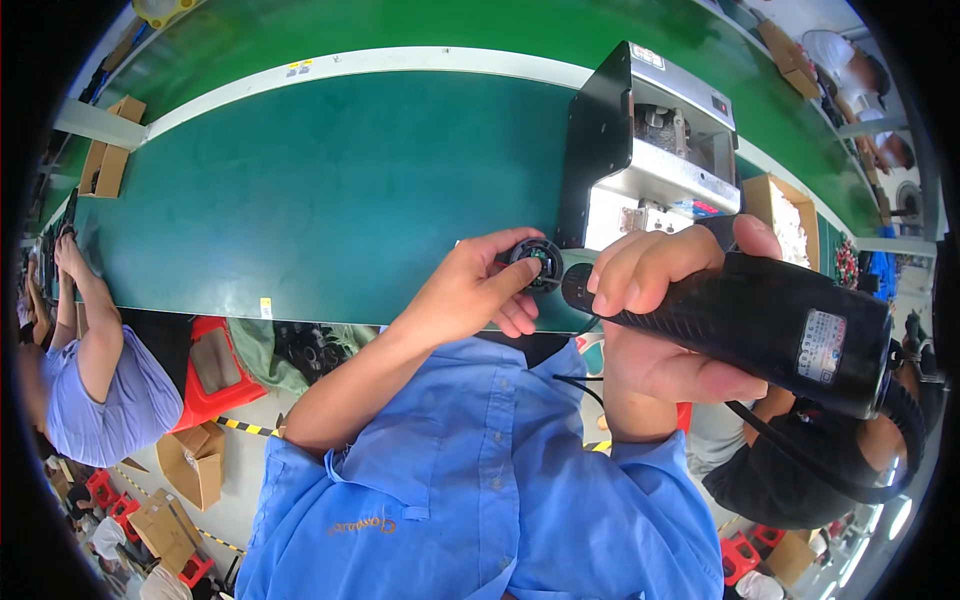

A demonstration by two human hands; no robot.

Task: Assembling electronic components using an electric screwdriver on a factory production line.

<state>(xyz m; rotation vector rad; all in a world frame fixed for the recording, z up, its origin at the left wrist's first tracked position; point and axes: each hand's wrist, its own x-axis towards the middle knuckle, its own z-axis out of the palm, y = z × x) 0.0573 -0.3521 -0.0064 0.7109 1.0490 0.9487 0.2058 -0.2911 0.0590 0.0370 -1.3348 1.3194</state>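
My left hand (478, 290) pinches a small round black housing (547, 250) between thumb and fingers. Something green, like a circuit board, shows inside it. Wrapped around a large black corded handheld device (770, 320) is my right hand (660, 290). The device has a ribbed section, a silver label and a thick cord at its rear end on the right. Its narrow rounded front end lies just right of the black housing; whether the two touch I cannot tell. Both hands are over the near edge of the green bench.
A black and silver bench machine (650, 140) stands right of centre on the green bench (350, 190). Behind my right hand is a cardboard box (785, 215) with white pieces. A co-worker (105, 370) sits at the left, beside a red stool (215, 370). Another person (810, 460) is at the right.
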